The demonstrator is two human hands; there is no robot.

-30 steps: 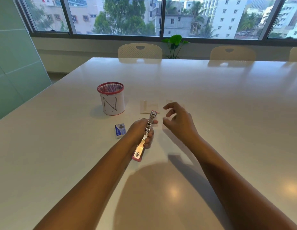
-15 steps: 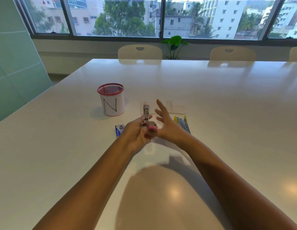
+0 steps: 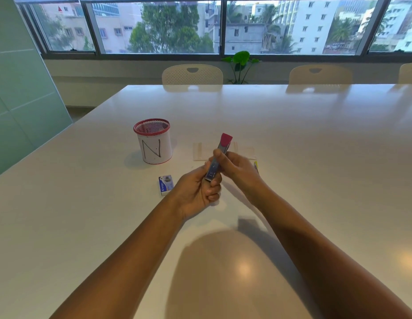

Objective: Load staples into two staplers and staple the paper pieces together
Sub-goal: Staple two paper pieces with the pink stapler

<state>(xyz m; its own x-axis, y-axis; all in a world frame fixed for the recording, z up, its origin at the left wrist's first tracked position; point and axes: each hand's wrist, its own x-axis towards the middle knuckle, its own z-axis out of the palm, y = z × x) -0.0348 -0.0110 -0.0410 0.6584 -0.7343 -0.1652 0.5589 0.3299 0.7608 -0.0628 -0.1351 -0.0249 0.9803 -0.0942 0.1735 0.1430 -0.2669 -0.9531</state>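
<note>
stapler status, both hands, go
Left hand and right hand both gripping pink stapler, lifted off table. Staple box untouched. Nothing in the way.

Both hands, left (image 3: 195, 192) and right (image 3: 237, 171), grip pink-tipped stapler (image 3: 217, 157) above table (image 3: 315, 157).

Left hand (image 3: 197, 192) and right hand (image 3: 237, 168) together, fingers curled

Head-worn wide-angle camera looks forward and down across a white table (image 3: 292, 139).

The single view sits just above the person's forearms, close to the left hand (image 3: 195, 192) and right hand (image 3: 237, 169) at centre frame, and faces a row of chairs (image 3: 192, 74) and windows (image 3: 223, 26) at the far side. Straight edges bow toward the frame's borders. No second view shares the scene.
</note>
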